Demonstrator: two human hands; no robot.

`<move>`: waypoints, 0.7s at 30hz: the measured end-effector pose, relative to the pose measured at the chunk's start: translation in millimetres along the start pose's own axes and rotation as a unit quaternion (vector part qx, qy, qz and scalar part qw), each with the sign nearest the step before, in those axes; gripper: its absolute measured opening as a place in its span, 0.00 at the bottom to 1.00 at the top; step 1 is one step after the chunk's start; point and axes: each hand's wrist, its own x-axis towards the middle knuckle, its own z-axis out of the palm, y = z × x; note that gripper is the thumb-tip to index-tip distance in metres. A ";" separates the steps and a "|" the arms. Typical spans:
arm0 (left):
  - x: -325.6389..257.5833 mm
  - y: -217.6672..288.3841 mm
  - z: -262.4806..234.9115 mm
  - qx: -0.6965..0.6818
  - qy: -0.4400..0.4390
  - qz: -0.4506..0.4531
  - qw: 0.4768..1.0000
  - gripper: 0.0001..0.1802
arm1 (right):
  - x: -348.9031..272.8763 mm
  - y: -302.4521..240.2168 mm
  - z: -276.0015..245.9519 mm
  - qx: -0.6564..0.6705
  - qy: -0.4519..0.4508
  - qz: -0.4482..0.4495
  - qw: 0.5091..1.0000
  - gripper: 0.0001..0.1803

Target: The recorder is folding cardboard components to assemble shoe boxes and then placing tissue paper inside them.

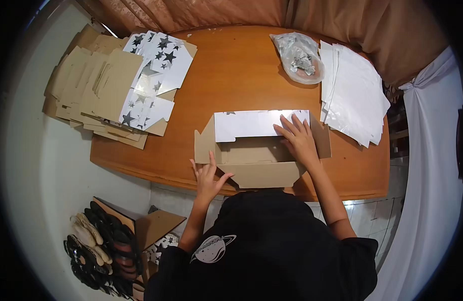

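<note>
A brown cardboard box (264,175) with its flaps spread sits at the table's near edge, its inside showing. Its far flap (241,125) is white with dark star marks along the edge. My right hand (299,140) lies with fingers spread over the right part of that white flap. At the box's near left corner is my left hand (208,183), thumb and fingers apart, touching the left side and the near flap. Neither hand closes round anything.
Flat cardboard pieces (103,83), some star-printed, are piled at the far left. A clear plastic bag (299,57) with crumpled silvery material lies at the back right, beside white sheets (354,93). Shoes (98,241) and an open carton (158,226) stand below left of the wooden table (231,70).
</note>
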 end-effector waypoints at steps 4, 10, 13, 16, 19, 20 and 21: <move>10.0 9.0 -11.6 0.057 -0.029 0.061 0.996 0.40 | -0.2 0.8 11.8 -0.011 0.040 -0.003 0.999 0.25; 16.5 14.8 -13.7 0.149 -0.030 0.220 0.964 0.29 | 1.9 -1.3 9.4 -0.014 0.055 -0.009 0.998 0.28; 21.8 27.7 -18.8 0.165 -0.054 0.183 0.968 0.28 | 1.3 -0.1 6.7 -0.014 0.048 -0.007 0.999 0.28; 21.6 35.0 -16.5 0.172 -0.071 0.127 0.974 0.31 | 0.7 -0.3 5.6 -0.016 0.041 -0.008 0.999 0.28; 20.3 36.5 -12.6 0.186 -0.056 0.125 0.973 0.33 | 0.5 -1.2 6.3 -0.022 0.041 -0.007 0.999 0.28; 20.3 36.7 -11.9 0.201 -0.046 0.130 0.970 0.34 | 0.6 -1.4 7.0 -0.025 0.043 -0.005 0.999 0.28; 20.3 37.4 -11.4 0.202 -0.046 0.130 0.970 0.34 | 0.6 -1.0 7.3 -0.024 0.044 -0.005 0.999 0.28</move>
